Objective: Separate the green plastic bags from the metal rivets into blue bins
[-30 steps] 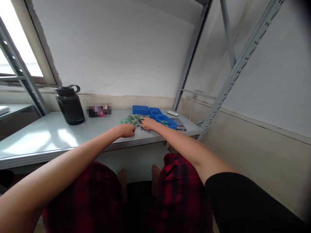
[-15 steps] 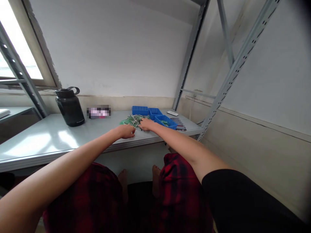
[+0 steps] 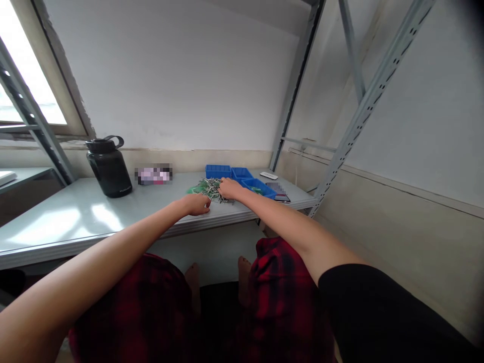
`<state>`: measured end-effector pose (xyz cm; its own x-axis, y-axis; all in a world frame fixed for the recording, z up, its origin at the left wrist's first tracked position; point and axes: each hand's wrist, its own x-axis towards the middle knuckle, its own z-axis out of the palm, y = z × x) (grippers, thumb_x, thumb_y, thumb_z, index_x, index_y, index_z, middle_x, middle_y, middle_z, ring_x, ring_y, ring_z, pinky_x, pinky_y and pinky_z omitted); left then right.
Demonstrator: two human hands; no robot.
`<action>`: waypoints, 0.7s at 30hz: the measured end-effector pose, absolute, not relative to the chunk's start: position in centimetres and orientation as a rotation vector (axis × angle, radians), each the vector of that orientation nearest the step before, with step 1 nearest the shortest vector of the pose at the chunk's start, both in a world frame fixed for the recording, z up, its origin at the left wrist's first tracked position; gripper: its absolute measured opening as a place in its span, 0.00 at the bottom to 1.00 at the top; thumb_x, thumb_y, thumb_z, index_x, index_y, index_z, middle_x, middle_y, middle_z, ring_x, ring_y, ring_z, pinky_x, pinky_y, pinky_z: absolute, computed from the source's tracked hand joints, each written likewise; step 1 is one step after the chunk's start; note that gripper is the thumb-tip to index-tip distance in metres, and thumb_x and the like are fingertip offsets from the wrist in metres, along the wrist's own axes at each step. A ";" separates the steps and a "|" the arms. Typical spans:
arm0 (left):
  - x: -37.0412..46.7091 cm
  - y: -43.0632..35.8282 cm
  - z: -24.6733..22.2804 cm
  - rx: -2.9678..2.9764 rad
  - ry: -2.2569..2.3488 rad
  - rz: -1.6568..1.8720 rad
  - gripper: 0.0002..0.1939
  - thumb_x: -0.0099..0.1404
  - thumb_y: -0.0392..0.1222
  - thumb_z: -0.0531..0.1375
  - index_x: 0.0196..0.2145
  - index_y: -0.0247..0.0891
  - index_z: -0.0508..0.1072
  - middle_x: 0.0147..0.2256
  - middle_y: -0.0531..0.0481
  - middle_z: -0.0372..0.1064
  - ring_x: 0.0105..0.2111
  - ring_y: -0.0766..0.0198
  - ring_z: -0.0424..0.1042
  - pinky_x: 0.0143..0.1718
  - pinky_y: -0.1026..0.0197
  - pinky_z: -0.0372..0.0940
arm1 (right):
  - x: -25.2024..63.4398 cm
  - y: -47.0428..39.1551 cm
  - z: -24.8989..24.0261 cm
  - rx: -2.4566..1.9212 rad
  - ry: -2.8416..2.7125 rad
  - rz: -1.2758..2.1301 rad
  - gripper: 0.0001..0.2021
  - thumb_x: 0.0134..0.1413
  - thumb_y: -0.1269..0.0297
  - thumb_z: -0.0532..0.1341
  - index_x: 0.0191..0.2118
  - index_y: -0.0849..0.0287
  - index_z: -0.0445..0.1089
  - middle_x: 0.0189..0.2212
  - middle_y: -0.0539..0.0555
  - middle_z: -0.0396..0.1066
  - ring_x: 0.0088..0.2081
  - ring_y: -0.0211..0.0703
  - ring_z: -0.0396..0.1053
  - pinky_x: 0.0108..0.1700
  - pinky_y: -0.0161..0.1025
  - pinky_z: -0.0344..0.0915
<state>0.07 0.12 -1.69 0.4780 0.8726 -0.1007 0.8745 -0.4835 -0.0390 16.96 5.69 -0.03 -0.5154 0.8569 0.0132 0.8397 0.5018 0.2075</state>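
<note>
Thin silvery and green pieces [image 3: 212, 186] lie in a pile near the frame's centre, on the grey table [image 3: 147, 197]. The right hand [image 3: 229, 188] bends its fingers down at the pile's right side; the left hand [image 3: 198, 204] curls at its lower left. I cannot tell whether either grips a piece. Blue trays [image 3: 218, 172] stand just right of centre, a dark bottle [image 3: 110, 170] at left.

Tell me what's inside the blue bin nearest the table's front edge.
That blue bin holds green items, too small to identify. Its near side hides part of the bottom, so anything lying there, or under the green items, can't be seen.
</note>
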 end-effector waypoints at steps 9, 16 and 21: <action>0.3 0.0 -1.4 2.694 1.655 -0.065 0.17 0.63 0.45 0.55 0.44 0.38 0.77 0.44 0.37 0.76 0.44 0.45 0.74 0.44 0.49 0.67 | 18.8 6.0 1.1 1.659 2.833 0.268 0.18 0.64 0.71 0.48 0.49 0.70 0.73 0.56 0.69 0.65 0.49 0.50 0.69 0.50 0.38 0.64; -0.5 1.2 -0.7 2.306 1.707 0.616 0.23 0.66 0.51 0.53 0.54 0.36 0.70 0.51 0.40 0.73 0.48 0.51 0.73 0.47 0.55 0.67 | 19.4 4.5 3.6 1.790 3.139 -0.194 0.16 0.60 0.72 0.53 0.43 0.61 0.78 0.47 0.55 0.76 0.48 0.45 0.71 0.51 0.34 0.63; -0.4 1.2 0.1 1.967 1.529 0.977 0.30 0.67 0.55 0.54 0.59 0.34 0.64 0.55 0.37 0.70 0.49 0.53 0.73 0.45 0.57 0.68 | 19.0 3.3 4.6 1.825 3.233 -0.922 0.14 0.58 0.68 0.58 0.47 0.63 0.77 0.46 0.56 0.77 0.43 0.41 0.73 0.46 0.33 0.68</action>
